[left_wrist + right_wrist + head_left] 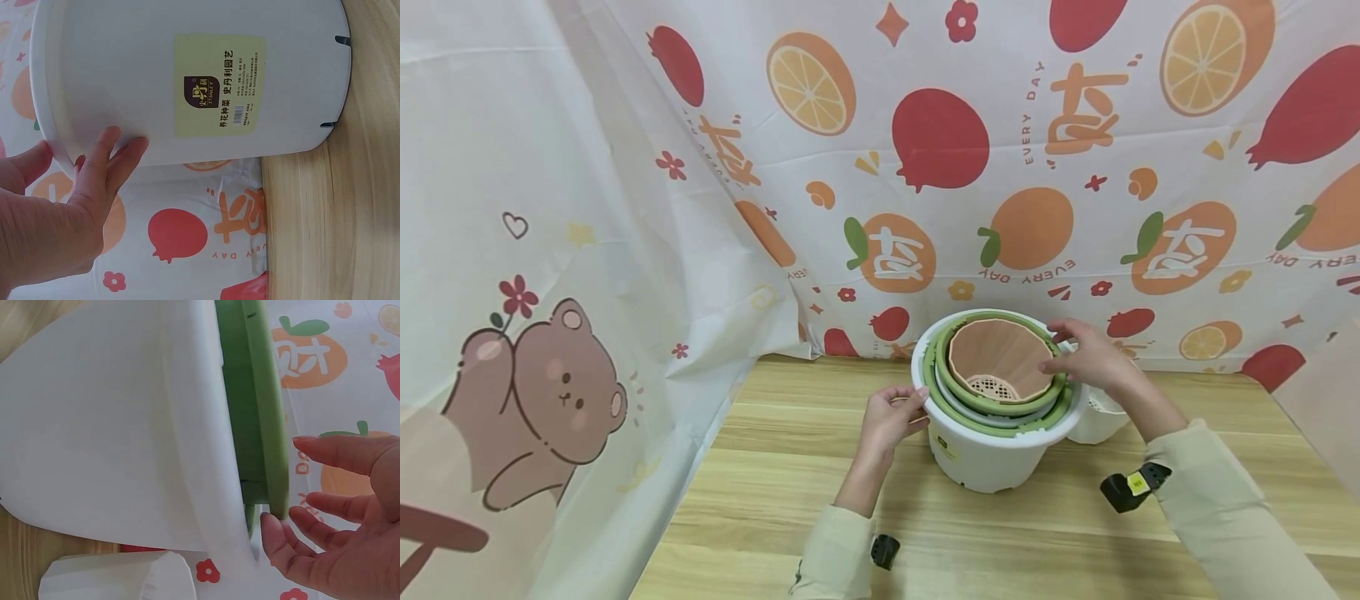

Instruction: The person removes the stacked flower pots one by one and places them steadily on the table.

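A large white pot [988, 458] stands on the table with green, white and pinkish-orange pots nested inside it. My left hand [889, 421] pinches the white pot's rim at its left side; in the left wrist view the thumb is at the rim and the fingers [103, 162] lie against the outer wall beside a yellow label [220, 85]. My right hand [1093, 360] is at the right side of the nested rims, fingers spread. In the right wrist view its fingertips are at the edge of a green pot [275, 437], with the thumb apart from them.
A smaller white pot [1097, 421] stands behind and to the right of the stack, near the table's back edge. The wooden table [790, 483] meets a printed cloth [850, 167] behind and another hanging cloth at the left.
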`<act>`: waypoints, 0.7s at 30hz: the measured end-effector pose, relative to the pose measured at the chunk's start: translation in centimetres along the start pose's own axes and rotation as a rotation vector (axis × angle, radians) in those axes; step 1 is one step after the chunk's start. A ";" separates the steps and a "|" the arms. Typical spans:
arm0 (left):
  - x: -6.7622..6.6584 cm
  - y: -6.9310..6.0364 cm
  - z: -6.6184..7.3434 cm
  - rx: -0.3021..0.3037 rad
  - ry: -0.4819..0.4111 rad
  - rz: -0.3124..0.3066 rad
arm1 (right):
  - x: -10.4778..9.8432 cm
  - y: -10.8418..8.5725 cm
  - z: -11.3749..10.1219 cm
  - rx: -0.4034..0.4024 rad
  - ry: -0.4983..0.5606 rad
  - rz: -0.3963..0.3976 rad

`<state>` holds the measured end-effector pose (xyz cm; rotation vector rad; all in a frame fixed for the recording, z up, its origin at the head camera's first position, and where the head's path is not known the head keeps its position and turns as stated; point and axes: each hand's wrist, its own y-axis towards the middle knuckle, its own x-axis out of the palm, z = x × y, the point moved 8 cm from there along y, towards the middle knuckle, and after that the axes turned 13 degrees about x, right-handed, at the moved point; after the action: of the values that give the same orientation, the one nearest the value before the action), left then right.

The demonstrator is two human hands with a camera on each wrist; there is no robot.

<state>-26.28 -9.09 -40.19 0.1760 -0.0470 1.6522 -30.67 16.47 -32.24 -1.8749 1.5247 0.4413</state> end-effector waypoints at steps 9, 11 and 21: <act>0.1 0.0 0.0 0.008 0.000 -0.006 | 0.4 0.3 0.3 0.013 -0.025 0.024; 0.1 0.0 0.0 0.007 0.000 -0.006 | 0.5 0.3 0.3 0.019 -0.028 0.030; 0.1 0.0 0.1 0.004 -0.002 -0.003 | 0.7 0.5 0.1 0.012 -0.061 0.069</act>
<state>-26.31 -9.01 -40.10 0.1811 -0.0449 1.6488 -30.93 15.98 -32.86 -1.7879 1.5513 0.5148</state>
